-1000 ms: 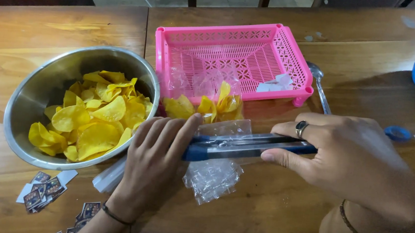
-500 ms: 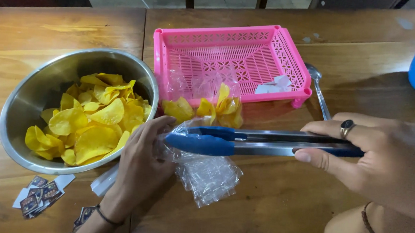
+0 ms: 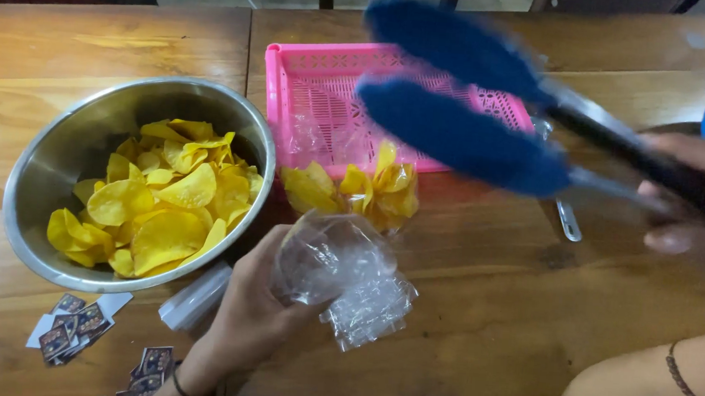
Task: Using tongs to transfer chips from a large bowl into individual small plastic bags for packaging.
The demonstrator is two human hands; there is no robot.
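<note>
The single head-worn camera is looking steeply down and forward over the wooden table (image 3: 459, 332) from close range. It is facing the table's far edge, with chair legs showing beyond. The steel bowl (image 3: 62, 158) is filling the left side, the pink basket (image 3: 312, 77) the upper middle.

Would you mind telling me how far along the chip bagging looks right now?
Done: one filled clear bag of chips lies against the pink basket. In hand: the left hand holds an empty clear bag open, and the right hand lifts the blue-tipped tongs, jaws apart and empty. Left: the steel bowl holds plenty of yellow chips, and more empty bags lie on the table.
</note>
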